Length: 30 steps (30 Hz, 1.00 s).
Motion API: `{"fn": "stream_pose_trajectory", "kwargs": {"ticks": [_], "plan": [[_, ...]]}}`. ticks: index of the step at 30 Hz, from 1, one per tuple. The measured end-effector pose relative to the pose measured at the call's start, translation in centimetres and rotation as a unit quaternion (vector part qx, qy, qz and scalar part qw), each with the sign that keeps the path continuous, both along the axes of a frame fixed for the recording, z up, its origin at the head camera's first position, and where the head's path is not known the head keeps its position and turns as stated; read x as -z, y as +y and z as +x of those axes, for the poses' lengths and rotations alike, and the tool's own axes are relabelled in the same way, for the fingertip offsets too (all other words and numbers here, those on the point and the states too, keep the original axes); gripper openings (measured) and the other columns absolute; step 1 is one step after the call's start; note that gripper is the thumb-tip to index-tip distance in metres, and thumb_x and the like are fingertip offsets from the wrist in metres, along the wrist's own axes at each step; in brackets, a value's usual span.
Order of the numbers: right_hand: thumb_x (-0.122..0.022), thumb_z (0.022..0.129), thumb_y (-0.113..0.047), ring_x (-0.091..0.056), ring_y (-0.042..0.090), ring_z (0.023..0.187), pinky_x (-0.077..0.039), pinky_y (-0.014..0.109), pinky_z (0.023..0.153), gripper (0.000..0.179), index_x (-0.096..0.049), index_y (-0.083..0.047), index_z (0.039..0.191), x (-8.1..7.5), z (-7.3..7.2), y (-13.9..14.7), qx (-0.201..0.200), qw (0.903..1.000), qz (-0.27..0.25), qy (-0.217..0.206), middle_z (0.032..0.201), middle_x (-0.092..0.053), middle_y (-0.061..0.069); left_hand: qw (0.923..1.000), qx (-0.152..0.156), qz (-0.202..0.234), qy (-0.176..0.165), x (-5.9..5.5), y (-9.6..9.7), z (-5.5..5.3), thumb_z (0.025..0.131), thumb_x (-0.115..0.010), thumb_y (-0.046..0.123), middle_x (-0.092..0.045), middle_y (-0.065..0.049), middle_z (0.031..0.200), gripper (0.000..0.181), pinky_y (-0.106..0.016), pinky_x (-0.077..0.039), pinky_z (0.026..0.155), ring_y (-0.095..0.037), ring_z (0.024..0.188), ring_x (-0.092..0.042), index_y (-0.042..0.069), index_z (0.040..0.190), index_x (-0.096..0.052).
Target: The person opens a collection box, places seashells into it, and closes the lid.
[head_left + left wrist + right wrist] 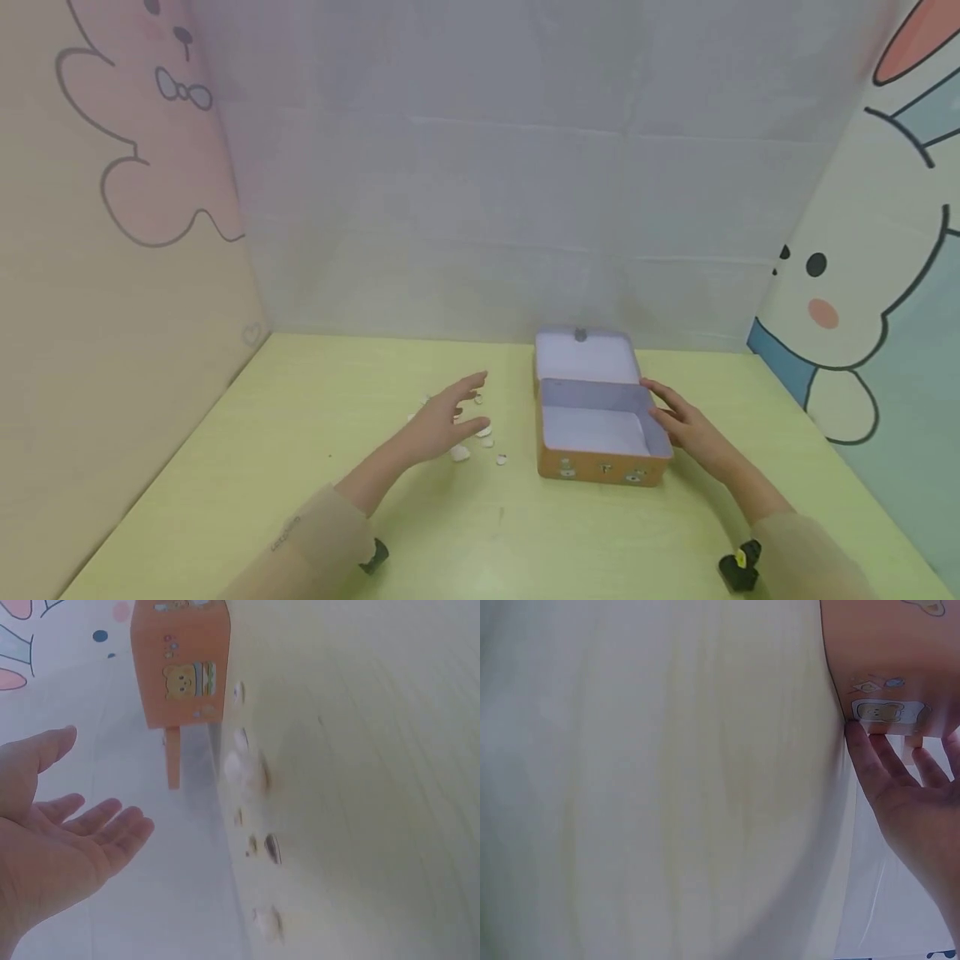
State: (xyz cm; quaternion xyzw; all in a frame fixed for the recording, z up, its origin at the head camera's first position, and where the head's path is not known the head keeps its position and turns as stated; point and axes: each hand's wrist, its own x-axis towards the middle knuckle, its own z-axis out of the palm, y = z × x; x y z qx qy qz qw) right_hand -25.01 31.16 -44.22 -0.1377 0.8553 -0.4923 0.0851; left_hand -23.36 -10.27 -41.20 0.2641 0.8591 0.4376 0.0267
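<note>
In the head view, an orange tin box (pixel 600 467) with a pale lilac inside stands with its lid (pixel 585 357) tipped back behind it. My left hand (pixel 435 425) hovers left of the box, fingers spread and holding nothing. Beneath and beside that hand lie several small whitish pieces (pixel 460 452), some blurred in the left wrist view and looking like shells. My right hand (pixel 693 433) is at the box's right side. Its fingertips touch the outer wall (pixel 892 667) in the right wrist view, fingers nearly straight. Where the thumb presses is hard to tell.
The pale yellow tabletop (pixel 487 542) runs back to a white sheet (pixel 450 208). Cartoon-printed panels stand on both sides, with a pink figure (pixel 161 158) on the left and a white rabbit (pixel 840 275) on the right. Black wrist devices (pixel 740 567) sit by the sleeves.
</note>
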Motion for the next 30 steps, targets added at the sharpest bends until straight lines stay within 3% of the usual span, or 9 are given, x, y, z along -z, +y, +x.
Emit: {"fn": "stream_pose_trajectory", "kwargs": {"ticks": [8,12,15,22,30], "plan": [[-0.039,0.102,-0.027,-0.027,0.051,0.132,-0.047,0.056,0.091,0.055,-0.016,-0.014,0.151,0.3,-0.1,-0.3,0.000,0.9998,-0.021,-0.004,0.156,-0.007,0.022,0.9959,-0.027,-0.042,0.076,0.1,-3.8,-0.5,0.091,-0.063,0.020,-0.059,-0.008,0.128,0.048,-0.046,-0.044,0.098,-0.028,0.119,-0.053,0.011,0.136,-0.048],[-0.039,0.102,-0.028,-0.027,0.051,0.132,-0.046,0.056,0.092,0.056,-0.016,-0.015,0.151,0.2,-0.1,-0.4,0.002,0.9997,-0.022,-0.011,0.156,-0.007,0.022,0.9902,-0.044,-0.076,0.109,0.6,-5.4,-1.1,0.089,-0.065,0.017,-0.060,-0.008,0.126,0.042,-0.046,-0.043,0.099,-0.027,0.116,-0.055,0.007,0.129,-0.054],[-0.038,0.103,-0.029,-0.025,0.052,0.133,-0.044,0.059,0.093,0.056,-0.014,-0.015,0.152,0.0,0.1,-0.2,0.002,0.9998,-0.015,-0.016,0.156,-0.006,0.022,0.9875,-0.046,-0.098,0.115,1.1,-6.4,-1.6,0.089,-0.065,0.016,-0.059,-0.009,0.127,0.039,-0.046,-0.040,0.102,-0.027,0.119,-0.053,0.005,0.126,-0.056],[-0.037,0.103,-0.032,-0.022,0.052,0.134,-0.041,0.061,0.095,0.057,-0.012,-0.019,0.152,-0.5,0.3,-0.1,0.003,0.9999,0.001,-0.016,0.156,-0.005,0.022,0.9844,-0.034,-0.137,0.105,2.2,-8.0,-2.8,0.087,-0.066,0.010,-0.061,-0.012,0.122,0.038,-0.048,-0.044,0.098,-0.031,0.111,-0.057,0.003,0.124,-0.057],[-0.037,0.103,-0.030,-0.022,0.052,0.135,-0.041,0.060,0.095,0.057,-0.012,-0.019,0.152,-0.4,0.4,-0.3,0.002,0.9997,-0.006,-0.023,0.156,-0.005,0.022,0.9881,-0.023,-0.149,0.030,3.0,-9.1,-4.0,0.087,-0.066,0.009,-0.062,-0.012,0.116,0.031,-0.046,-0.047,0.091,-0.032,0.107,-0.056,0.002,0.117,-0.059]]}}
